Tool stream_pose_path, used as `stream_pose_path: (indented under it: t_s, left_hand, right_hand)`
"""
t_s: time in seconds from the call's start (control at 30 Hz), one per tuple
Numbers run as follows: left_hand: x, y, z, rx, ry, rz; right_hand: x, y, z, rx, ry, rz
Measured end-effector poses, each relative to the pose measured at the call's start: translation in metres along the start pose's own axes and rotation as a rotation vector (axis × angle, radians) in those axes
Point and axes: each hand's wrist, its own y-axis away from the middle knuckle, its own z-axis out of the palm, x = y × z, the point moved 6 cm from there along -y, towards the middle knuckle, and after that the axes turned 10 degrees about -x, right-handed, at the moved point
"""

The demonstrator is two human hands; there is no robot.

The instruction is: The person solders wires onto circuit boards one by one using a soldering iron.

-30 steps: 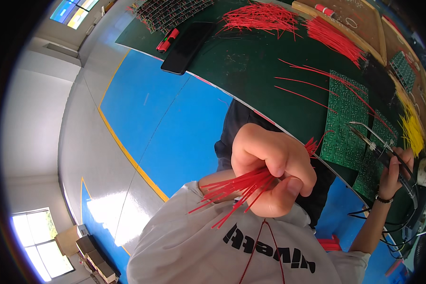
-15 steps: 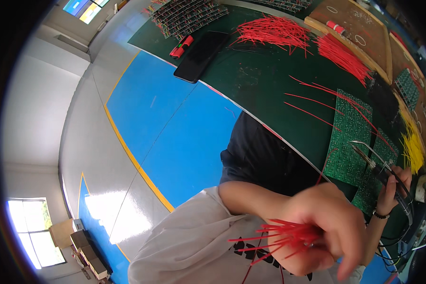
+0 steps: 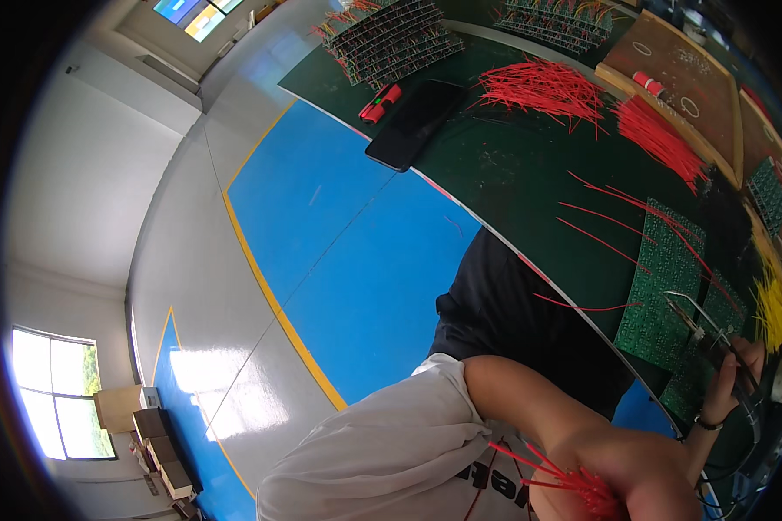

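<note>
Close to the lower edge, my left hand [image 3: 639,473] is closed around a bundle of thin red wires [image 3: 578,488], whose ends fan out to the left. Its fingertips are partly cut off by the frame. At the right, my right hand [image 3: 728,386] grips a soldering iron [image 3: 712,334] with a curved metal tube along it. The iron's tip is over a green circuit board panel [image 3: 656,295]. Several single red wires [image 3: 604,222] reach from the panel leftward across the table. One red wire [image 3: 582,306] sticks out over the table's near edge.
A second green panel [image 3: 723,308] lies beside the first. Farther off are a loose red wire pile [image 3: 543,91], a neat red bundle [image 3: 660,143], yellow wires [image 3: 772,308], a black phone [image 3: 415,124], a red-and-black tool [image 3: 380,103] and stacked boards [image 3: 395,43]. Wooden trays [image 3: 678,69] stand behind.
The view has shifted, so the table sits lower and farther right. My left hand with the red wires has moved down, away from the panel, and one wire near the table edge now shows fully.
</note>
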Motion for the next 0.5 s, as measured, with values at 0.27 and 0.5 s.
stream_pose_path:
  t_s: [0.27,0.5]
  left_hand:
    - [-0.002,-0.008,0.001,-0.051,-0.023,0.071]
    - [0.027,0.001,-0.023,-0.255,-0.528,0.079]
  right_hand:
    - [-0.002,0.001,0.003,-0.004,0.008,-0.012]
    - [-0.007,0.002,-0.005,0.039,0.050,0.051]
